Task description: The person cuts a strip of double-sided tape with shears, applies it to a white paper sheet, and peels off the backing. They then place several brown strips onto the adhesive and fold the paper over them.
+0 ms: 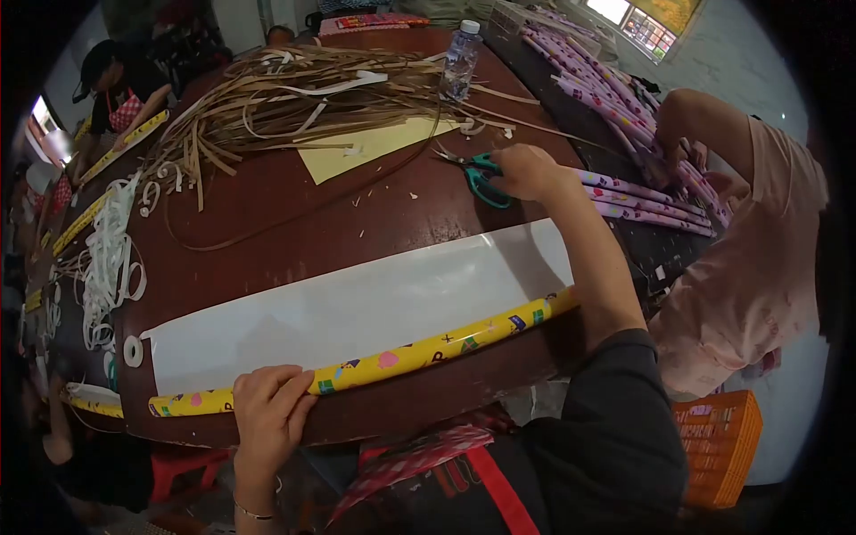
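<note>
A sheet of yellow patterned wrapping paper lies with its white underside (357, 299) up, its near edge rolled into a long tube. My left hand (270, 412) is wrapped over that roll of wrapping paper (437, 349) toward its left end, thumb and fingers pressing on it. Beyond the sheet, my right hand (532, 176) is closed at the green-handled scissors (488, 185). Its fingertips are at the handle, partly hidden by the hand itself. The scissors' blades are apart and point to the left.
Brown strips (267, 107) are heaped at the back beside a water bottle (460, 62) and yellow paper (366, 152). White strips (107, 267) and a tape roll (133, 351) lie left. Purple rolls (642, 207) lie right, near another person's arm. An orange crate (720, 446) stands below.
</note>
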`<state>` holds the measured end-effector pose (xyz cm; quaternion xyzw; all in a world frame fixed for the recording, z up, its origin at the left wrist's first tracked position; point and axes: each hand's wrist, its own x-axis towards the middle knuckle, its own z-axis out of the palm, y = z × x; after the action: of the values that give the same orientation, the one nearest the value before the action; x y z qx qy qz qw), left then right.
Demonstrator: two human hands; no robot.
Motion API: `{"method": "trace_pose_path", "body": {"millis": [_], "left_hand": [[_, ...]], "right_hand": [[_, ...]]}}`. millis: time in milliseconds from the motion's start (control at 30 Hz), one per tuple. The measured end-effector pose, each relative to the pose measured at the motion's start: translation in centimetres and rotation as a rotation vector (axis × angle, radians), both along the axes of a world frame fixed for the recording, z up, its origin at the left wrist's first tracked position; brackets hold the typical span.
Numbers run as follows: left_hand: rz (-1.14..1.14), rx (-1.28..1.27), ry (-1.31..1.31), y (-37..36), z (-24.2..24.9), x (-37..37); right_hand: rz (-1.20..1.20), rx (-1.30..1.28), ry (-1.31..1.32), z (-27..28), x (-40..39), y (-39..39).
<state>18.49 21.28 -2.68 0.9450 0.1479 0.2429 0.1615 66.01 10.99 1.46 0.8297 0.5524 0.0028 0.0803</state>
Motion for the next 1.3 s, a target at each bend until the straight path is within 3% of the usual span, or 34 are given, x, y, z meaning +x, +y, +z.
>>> {"method": "trace_pose_path", "body": {"millis": [300, 733, 1000, 1133, 1300], "left_hand": [[0.009, -0.014, 0.037, -0.2, 0.3, -0.1], [0.017, 0.005, 0.038, -0.3, -0.1, -0.4], [0.066, 0.078, 0.027, -0.5, -0.2, -0.2], [0.064, 0.084, 0.031, -0.3, -0.4, -0.3], [0.050, 0.056, 0.011, -0.1, -0.7, -0.4]], "right_hand": [[-0.047, 0.056, 0.203, -0.8, 0.1, -0.6], [-0.023, 0.130, 0.205, -1.3, 0.8, -0.1], [-0.053, -0.020, 0.178, -1.0, 1.2, 0.3], [-0.061, 0.057, 0.272, -0.4, 0.6, -0.4], [-0.058, 0.087, 0.186, -1.3, -0.2, -0.2]]}}
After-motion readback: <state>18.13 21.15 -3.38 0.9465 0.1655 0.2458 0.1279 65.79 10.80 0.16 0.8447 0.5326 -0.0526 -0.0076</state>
